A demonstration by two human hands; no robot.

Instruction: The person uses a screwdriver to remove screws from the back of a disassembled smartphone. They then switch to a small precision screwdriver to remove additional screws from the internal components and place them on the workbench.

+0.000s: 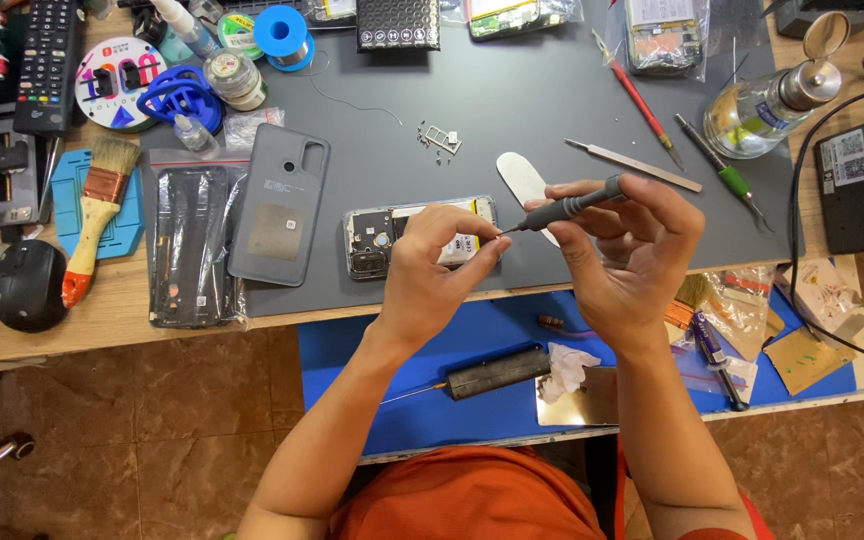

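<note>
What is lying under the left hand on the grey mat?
An opened phone with exposed parts lies under the left hand. The hand covers its right part, so that part cannot be seen.

Wooden workbench [132, 310], brown tiled floor [142, 430]

The grey mat [552, 90] lies bare mid-top; tweezers [632, 165], screwdrivers [722, 170] and a glass bottle [762, 105] crowd its right edge.

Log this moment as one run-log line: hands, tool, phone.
right hand: holds grey screwdriver | left hand: fingertips at screwdriver tip | opened phone: flat on grey mat, under left hand | back cover: lying beside phone
</note>
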